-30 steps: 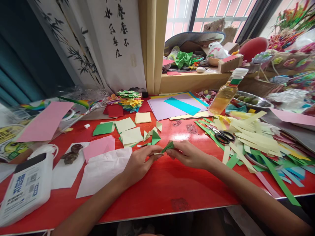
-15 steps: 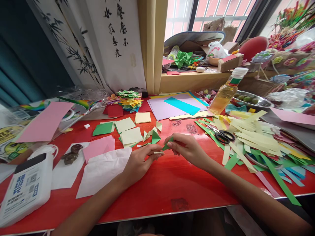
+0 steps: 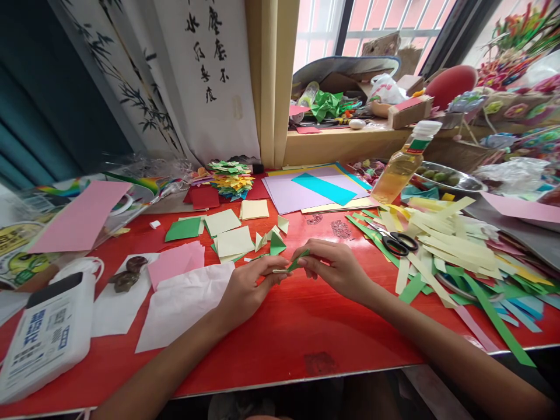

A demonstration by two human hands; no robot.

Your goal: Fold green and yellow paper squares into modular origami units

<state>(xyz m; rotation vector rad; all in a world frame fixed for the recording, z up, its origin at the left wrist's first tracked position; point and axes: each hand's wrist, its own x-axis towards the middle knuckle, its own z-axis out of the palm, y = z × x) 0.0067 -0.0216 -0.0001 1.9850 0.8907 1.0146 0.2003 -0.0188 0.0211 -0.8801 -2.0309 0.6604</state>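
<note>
Both my hands meet over the middle of the red table [image 3: 280,344]. My left hand [image 3: 249,286] pinches the pale end of a small folded green paper piece [image 3: 292,266]. My right hand [image 3: 335,267] has its fingers closed on the other end of the same piece, just above the tabletop. A folded green triangle [image 3: 277,244] and pale yellow squares [image 3: 234,240] lie right behind my hands.
Black-handled scissors [image 3: 396,241] lie on a heap of paper strips [image 3: 455,245] at right. An oil bottle [image 3: 401,165], coloured sheets [image 3: 317,189] and a stack of folded units [image 3: 230,177] stand behind. White paper [image 3: 184,303], pink paper [image 3: 175,261] and a white container [image 3: 46,335] sit at left.
My right hand has shifted a little up and left while working the green piece. The left hand stays almost where it was, still pinching.
</note>
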